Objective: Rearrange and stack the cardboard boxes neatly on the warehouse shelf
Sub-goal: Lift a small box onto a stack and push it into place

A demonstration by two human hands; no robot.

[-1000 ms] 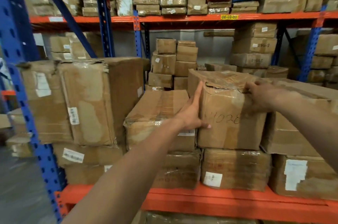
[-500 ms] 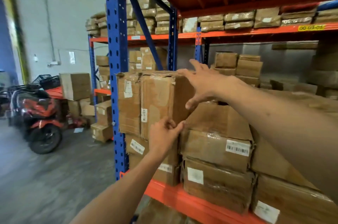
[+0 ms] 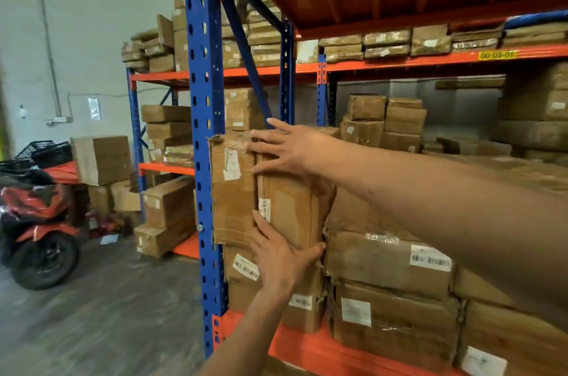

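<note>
Where grey floor [image 3: 92, 314] blurs, boxes [image 3: 387, 262] crowd the orange shelf [image 3: 322, 354].

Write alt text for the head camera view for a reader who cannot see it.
Two bare hands press on a tall brown cardboard box standing at the left end of an orange and blue warehouse shelf: the right hand spread on its top corner, the left hand at its bottom edge. More taped brown boxes are stacked beside it.
</note>
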